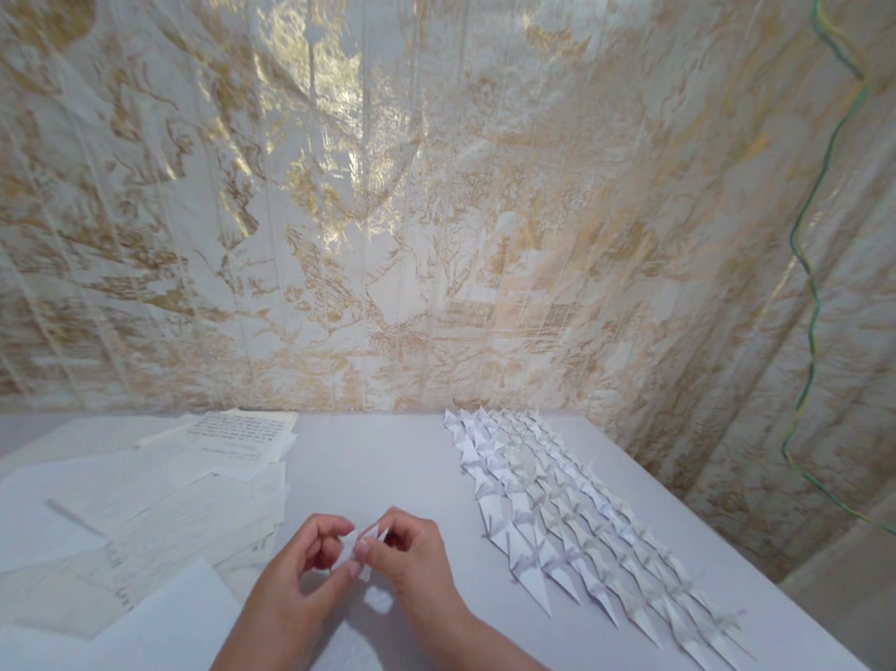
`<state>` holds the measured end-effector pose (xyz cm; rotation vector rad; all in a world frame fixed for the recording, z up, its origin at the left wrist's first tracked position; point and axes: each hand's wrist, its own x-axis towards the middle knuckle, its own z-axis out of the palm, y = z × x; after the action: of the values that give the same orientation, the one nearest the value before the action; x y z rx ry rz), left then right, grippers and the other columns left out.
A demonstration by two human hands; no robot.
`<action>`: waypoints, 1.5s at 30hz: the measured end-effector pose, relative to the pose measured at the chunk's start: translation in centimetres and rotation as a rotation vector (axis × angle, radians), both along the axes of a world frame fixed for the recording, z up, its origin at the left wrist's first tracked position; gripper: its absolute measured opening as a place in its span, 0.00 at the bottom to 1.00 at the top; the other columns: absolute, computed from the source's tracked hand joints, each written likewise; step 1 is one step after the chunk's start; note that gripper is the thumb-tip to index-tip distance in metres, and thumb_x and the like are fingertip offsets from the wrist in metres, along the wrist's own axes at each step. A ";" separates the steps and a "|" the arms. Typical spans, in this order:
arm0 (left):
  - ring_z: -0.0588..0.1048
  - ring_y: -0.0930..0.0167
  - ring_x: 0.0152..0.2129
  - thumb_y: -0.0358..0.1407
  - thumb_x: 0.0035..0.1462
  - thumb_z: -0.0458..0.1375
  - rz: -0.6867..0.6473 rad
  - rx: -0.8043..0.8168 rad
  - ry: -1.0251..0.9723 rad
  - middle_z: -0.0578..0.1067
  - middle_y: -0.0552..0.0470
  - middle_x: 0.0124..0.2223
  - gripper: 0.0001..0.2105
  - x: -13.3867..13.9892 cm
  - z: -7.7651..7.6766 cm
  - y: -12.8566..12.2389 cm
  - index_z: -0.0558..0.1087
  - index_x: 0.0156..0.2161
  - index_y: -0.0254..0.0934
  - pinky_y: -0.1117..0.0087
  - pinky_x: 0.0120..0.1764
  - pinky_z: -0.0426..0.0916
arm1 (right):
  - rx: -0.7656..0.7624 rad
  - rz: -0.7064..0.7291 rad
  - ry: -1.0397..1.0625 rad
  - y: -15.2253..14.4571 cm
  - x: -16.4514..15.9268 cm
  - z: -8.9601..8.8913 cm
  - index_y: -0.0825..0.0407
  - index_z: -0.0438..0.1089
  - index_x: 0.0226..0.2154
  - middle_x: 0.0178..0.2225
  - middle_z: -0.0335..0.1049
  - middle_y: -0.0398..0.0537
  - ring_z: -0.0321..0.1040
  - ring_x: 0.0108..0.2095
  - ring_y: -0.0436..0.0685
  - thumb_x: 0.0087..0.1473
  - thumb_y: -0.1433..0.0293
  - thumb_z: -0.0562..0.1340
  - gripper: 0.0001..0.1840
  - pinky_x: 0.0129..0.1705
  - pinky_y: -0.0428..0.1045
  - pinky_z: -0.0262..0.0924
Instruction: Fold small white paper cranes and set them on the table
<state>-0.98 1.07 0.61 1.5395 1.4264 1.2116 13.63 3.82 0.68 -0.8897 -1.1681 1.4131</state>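
Note:
Near the front middle of the table, a small folded piece of white paper (348, 549) sits between my two hands, partly hidden by the fingers. My left hand (296, 578) pinches its left side with thumb and fingers. From the right, my right hand (417, 569) grips the same paper between thumb and index finger. To the right of my hands stand rows of white folded paper cranes (537, 490), packed closely together.
Loose sheets of paper (169, 506), some with printed text, overlap on the left of the white table (367, 451). A gold-patterned wall covering (395, 203) rises right behind it. A green-yellow wire (815, 295) hangs at the right.

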 end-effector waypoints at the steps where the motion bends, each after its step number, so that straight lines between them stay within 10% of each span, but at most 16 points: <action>1: 0.74 0.66 0.26 0.49 0.49 0.61 -0.047 -0.024 0.008 0.72 0.59 0.25 0.13 0.0 -0.1 0.0 0.72 0.33 0.41 0.68 0.33 0.68 | 0.018 -0.005 0.013 0.0 0.0 0.1 0.53 0.70 0.17 0.19 0.64 0.40 0.53 0.22 0.49 0.35 0.57 0.76 0.20 0.28 0.47 0.47; 9: 0.77 0.56 0.48 0.50 0.55 0.61 -0.185 -0.022 0.096 0.82 0.48 0.48 0.17 -0.5 0.0 0.0 0.82 0.42 0.42 0.59 0.55 0.67 | 0.036 0.007 0.020 -0.5 0.2 0.7 0.52 0.69 0.16 0.18 0.60 0.39 0.52 0.22 0.49 0.40 0.55 0.73 0.20 0.27 0.47 0.48; 27: 0.73 0.64 0.37 0.53 0.64 0.50 -0.330 -0.054 -0.035 0.77 0.50 0.36 0.22 0.1 0.9 -0.8 0.77 0.33 0.39 0.70 0.44 0.67 | -0.054 0.064 0.147 -0.2 0.2 1.1 0.53 0.69 0.16 0.16 0.61 0.41 0.55 0.19 0.49 0.40 0.56 0.70 0.19 0.24 0.46 0.50; 45: 0.74 0.51 0.52 0.56 0.49 0.61 -0.063 -0.018 0.074 0.82 0.47 0.49 0.21 -0.6 0.1 -0.3 0.84 0.39 0.44 0.51 0.61 0.61 | 0.046 0.016 0.036 0.2 0.7 1.4 0.52 0.68 0.17 0.18 0.63 0.41 0.56 0.23 0.51 0.43 0.52 0.70 0.23 0.32 0.49 0.52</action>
<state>-1.62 0.80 0.75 1.6192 1.4215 1.1125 14.31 4.01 2.08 -0.8211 -1.1780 1.4046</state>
